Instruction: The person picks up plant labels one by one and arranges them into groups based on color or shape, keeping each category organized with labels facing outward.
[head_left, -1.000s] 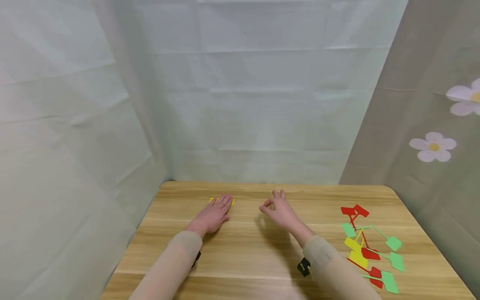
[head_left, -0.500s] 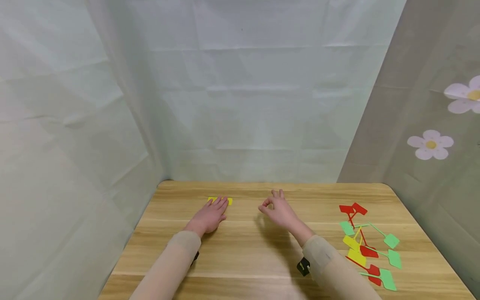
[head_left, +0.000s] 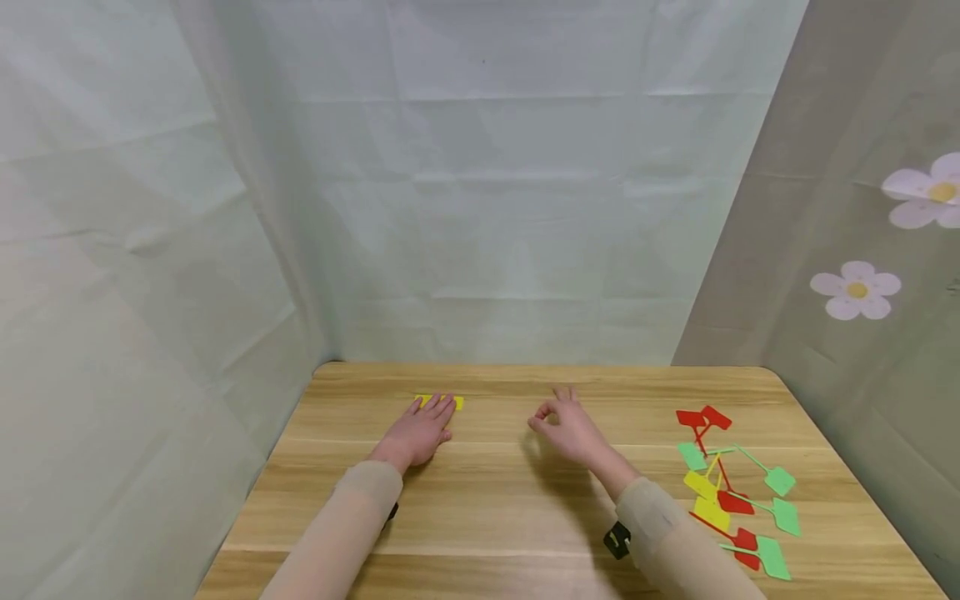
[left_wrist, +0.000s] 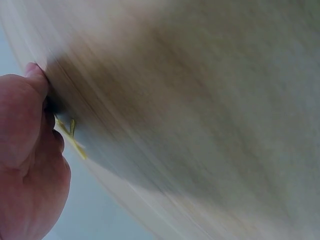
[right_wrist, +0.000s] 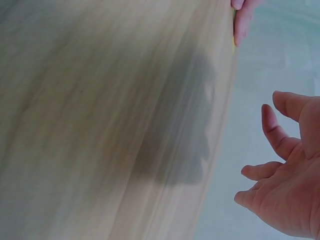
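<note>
Fingers straight, my left hand (head_left: 415,437) rests on a flat yellow plastic piece (head_left: 458,403) near the back left of the table. The hand covers most of it, so its full shape is hidden. In the left wrist view, thin yellow edges (left_wrist: 77,146) stick out beyond the fingers. My right hand (head_left: 573,433) is raised over the table, right of centre, above its own shadow. Seen in the right wrist view, its thumb and index finger (right_wrist: 275,132) are bent towards each other with a gap between them, and it holds nothing.
At the right of the wooden table (head_left: 480,517) lie several flat tags with thin stems, loosely overlapping: red tags (head_left: 717,418), green tags (head_left: 786,517) and yellow tags (head_left: 711,512). A pale cloth (head_left: 510,250) hangs behind the table's back edge.
My right hand has shifted slightly to the right. The left hand stays on the yellow piece, and the head view has moved a little.
</note>
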